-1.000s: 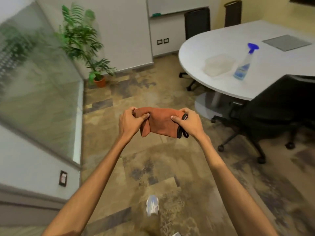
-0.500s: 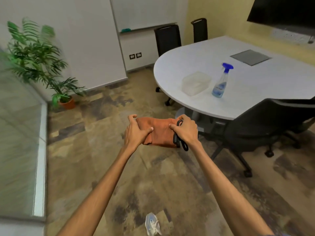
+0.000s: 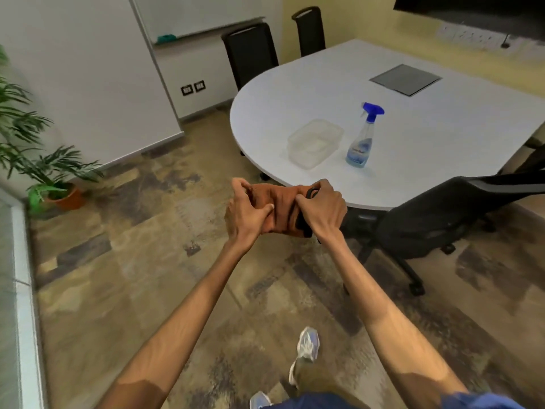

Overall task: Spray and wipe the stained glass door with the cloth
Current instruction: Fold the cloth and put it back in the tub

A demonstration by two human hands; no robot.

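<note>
Above patterned flooring, left hand (image 3: 246, 212) and right hand (image 3: 321, 211) clench the bunched orange cloth (image 3: 281, 209) between closed fingers.

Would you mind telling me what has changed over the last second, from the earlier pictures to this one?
The view has swung right, away from the glass door, now a sliver at the left edge, toward the white oval table. Both hands have drawn closer together, bunching the rust-orange cloth. Unchanged: left hand and right hand still grip the cloth, and the blue-capped clear spray bottle still stands beside the clear plastic container.
</note>
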